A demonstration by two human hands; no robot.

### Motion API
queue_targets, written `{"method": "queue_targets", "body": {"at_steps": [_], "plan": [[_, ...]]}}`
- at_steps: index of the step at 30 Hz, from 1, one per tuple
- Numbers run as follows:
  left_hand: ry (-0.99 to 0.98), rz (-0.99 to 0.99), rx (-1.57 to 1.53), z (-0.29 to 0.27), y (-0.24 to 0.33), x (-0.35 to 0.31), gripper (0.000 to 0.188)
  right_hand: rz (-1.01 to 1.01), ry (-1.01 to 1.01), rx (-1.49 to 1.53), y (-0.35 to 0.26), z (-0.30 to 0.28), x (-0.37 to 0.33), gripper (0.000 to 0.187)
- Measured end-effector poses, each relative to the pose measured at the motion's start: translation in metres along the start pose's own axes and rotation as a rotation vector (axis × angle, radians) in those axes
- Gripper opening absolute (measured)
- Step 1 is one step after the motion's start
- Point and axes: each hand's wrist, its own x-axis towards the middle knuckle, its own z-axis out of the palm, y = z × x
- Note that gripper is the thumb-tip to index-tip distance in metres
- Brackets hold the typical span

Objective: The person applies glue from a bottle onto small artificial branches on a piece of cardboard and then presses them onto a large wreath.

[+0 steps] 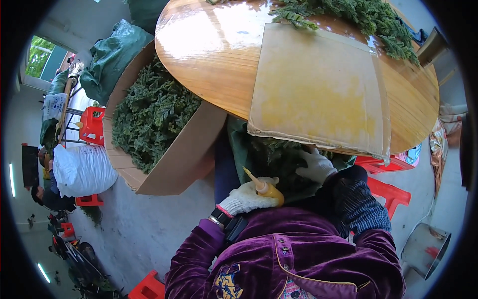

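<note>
My left hand [243, 200], in a white knit glove, is closed round a yellow squeeze bottle [272, 194]. The bottle's long pointed nozzle tilts up and to the left. Under the near edge of a cardboard sheet [318, 84], my right hand [317, 167], gloved too, reaches in among artificial pine sprigs [279, 152]. Its fingers look spread, and I see nothing held in them. These sprigs lie in a dark green bag over my lap, partly hidden by the cardboard. Yellowish stains cover the sheet, which overhangs the wooden table [214, 65].
A large cardboard box [172, 149] full of green sprigs stands left of the table. More pine branches [358, 20] lie on the table's far side. A white sack [84, 169] and red stools [92, 125] are farther left. A metal bucket [423, 249] sits at right.
</note>
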Motion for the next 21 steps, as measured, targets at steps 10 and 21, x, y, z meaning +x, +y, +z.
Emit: {"method": "queue_targets", "body": {"at_steps": [10, 21], "plan": [[-0.029, 0.128, -0.034, -0.001, -0.012, -0.001, 0.088, -0.179, 0.213, 0.045, -0.010, -0.006, 0.022, 0.085], [-0.012, 0.067, -0.071, -0.010, -0.012, 0.004, 0.089, -0.180, -0.183, -0.076, -0.045, 0.073, 0.081, 0.074]]}}
